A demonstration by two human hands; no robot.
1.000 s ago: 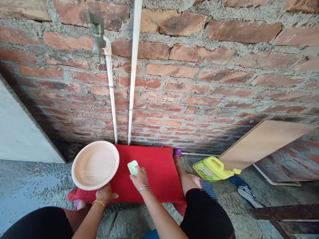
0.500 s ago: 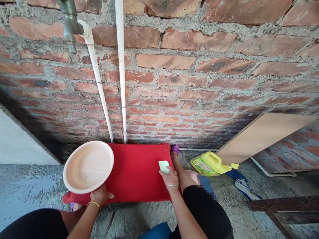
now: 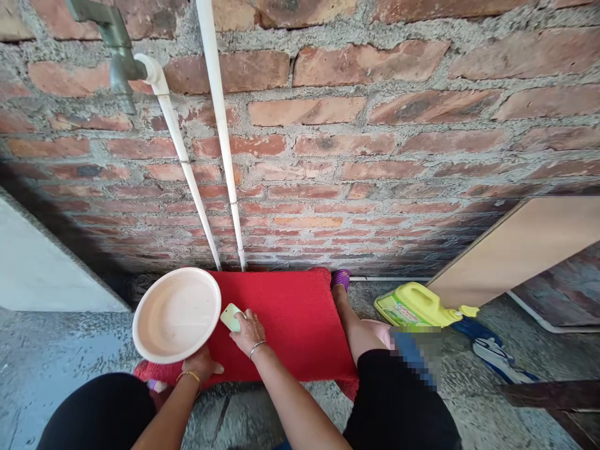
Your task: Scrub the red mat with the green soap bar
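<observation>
A red cloth (image 3: 290,319) is spread over a low bench-like support between my knees. On its left end sits a pale pink plastic basin (image 3: 180,319), with no water that I can make out inside. My left hand (image 3: 200,362) rests on the cloth at the basin's lower right, its thumb spread out; the basin rim hides the other fingers. My right hand (image 3: 248,331) grips a pale green scrubbing brush (image 3: 230,317), a rounded block with a small hole at one corner. The brush is against the cloth, just right of the basin; its underside is hidden.
Behind the bench rises a brick wall (image 3: 319,150) with white pipes (image 3: 225,144) and a tap (image 3: 119,69). A yellow detergent jug (image 3: 412,306), slippers (image 3: 501,356) and a leaning board (image 3: 520,244) are to the right. The floor (image 3: 70,350) at left looks wet.
My right hand has moved left across the red cloth with the brush, from its right edge to beside the basin. My left hand stays by the basin. The view has shifted slightly.
</observation>
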